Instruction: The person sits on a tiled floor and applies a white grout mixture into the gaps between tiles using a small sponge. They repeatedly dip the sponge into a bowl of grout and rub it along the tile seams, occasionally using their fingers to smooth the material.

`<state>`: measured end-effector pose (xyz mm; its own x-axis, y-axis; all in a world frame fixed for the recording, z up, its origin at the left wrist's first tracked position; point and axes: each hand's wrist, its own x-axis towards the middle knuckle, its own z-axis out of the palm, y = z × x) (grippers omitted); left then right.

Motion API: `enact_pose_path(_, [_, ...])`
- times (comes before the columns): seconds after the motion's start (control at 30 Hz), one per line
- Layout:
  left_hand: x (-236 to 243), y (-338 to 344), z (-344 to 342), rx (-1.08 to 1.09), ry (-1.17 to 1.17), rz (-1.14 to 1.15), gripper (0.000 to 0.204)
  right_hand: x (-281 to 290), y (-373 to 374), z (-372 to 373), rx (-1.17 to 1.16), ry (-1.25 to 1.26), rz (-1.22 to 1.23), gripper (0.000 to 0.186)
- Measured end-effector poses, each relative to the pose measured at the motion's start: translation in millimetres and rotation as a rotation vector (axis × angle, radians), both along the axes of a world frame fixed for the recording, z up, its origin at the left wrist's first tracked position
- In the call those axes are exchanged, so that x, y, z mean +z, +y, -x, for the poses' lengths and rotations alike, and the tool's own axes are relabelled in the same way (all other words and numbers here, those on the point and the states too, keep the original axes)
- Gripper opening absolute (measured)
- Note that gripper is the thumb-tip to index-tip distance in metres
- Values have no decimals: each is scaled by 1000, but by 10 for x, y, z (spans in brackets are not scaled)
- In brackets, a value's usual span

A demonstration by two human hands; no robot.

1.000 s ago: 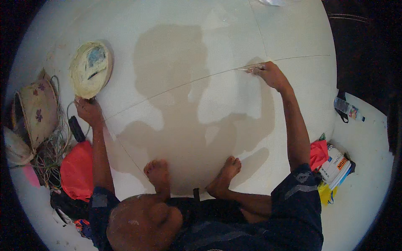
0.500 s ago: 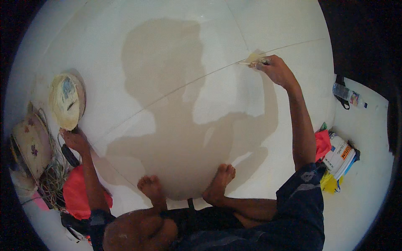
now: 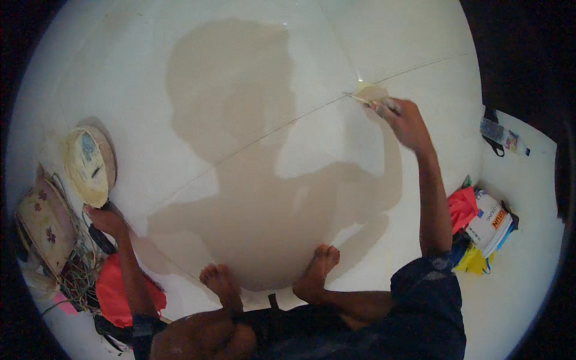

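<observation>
In my left hand (image 3: 105, 217), low at the left, is the edge of a shallow round container (image 3: 87, 177) smeared with cream paste, with a bluish patch and a dark mark inside. My right hand (image 3: 399, 120) grips a thin pale tool (image 3: 357, 98), perhaps a spatula; its end is at a thin dark seam (image 3: 282, 127) crossing the white surface, near where another line meets it. A small pale yellow patch (image 3: 363, 84) shows just beyond these fingers. My large shadow covers much of the surface.
At left lie a floral bag (image 3: 45, 222), tangled cords (image 3: 78, 279) and a red bag (image 3: 120, 294). At right are a plastic bottle (image 3: 501, 137), red cloth (image 3: 462, 207), a white package (image 3: 486, 222) and yellow plastic (image 3: 474, 261). My bare feet (image 3: 221, 281) rest below the shadow.
The container in my left hand has moved down and leftward. My right hand has shifted right and slightly lower, still with the pale tool. The view has shifted a little.
</observation>
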<state>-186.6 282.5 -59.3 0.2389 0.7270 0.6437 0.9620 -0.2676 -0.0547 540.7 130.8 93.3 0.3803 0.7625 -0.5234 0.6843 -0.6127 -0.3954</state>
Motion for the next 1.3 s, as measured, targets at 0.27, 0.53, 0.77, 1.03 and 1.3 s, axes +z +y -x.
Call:
enact_pose_path(0.27, [272, -130, -432, 335, -355, 390, 45, -666, -1241, 1112, 575, -26, -450, 21])
enact_pose_path(0.53, [367, -149, -578, 346, -642, 409, 52, -843, -1307, 1243, 611, -48, -446, 34])
enact_pose_path(0.77, [217, -238, 18, 260, -238, 416, 56, -648, -1083, 1268, 778, -72, 132, 30])
enact_pose_path(1.03, [510, -194, -1015, 155, -1117, 448, 42, -860, -1309, 1206, 681, -86, -586, 24])
enact_pose_path(1.3, [874, -75, -1183, 218, -865, 610, 36, -844, -1249, 1313, 648, -282, -565, 34])
